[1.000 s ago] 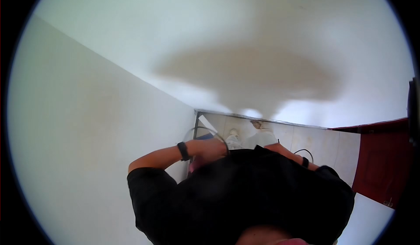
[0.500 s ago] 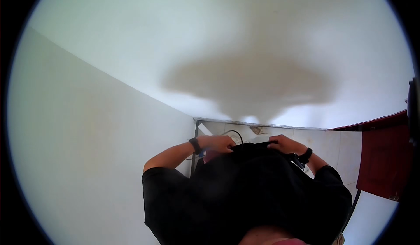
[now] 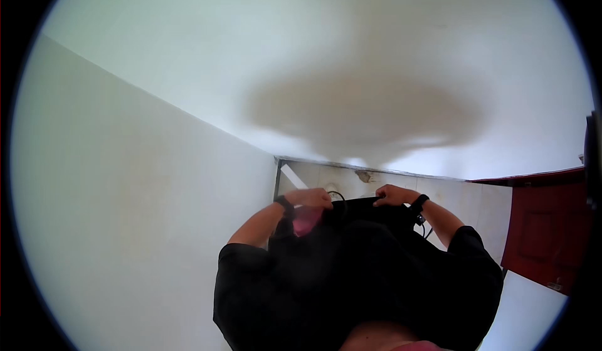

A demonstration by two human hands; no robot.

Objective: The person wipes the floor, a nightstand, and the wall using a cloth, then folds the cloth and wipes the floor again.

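My left hand (image 3: 313,198) is closed on the edge of a black cloth (image 3: 355,208). A short way to the right, my right hand (image 3: 397,195) pinches the same edge. The cloth is stretched between the two hands in front of my body. It runs into my black T-shirt (image 3: 376,276), and I cannot tell whether it is the shirt's hem or a separate piece. Beneath my left wrist shows a pink thing (image 3: 306,223), mostly covered and too unclear to name. Each wrist wears a dark band.
Beyond my hands the pale tiled floor (image 3: 439,191) meets a white wall (image 3: 188,50). A white strip (image 3: 293,176) lies near the corner, with a looped black cable (image 3: 340,195) beside my left hand. On the right is a dark red door (image 3: 542,225).
Both hands have shifted slightly up in the view, and my right hand a little left, still holding the black cloth. More of the pink thing and white strip shows.
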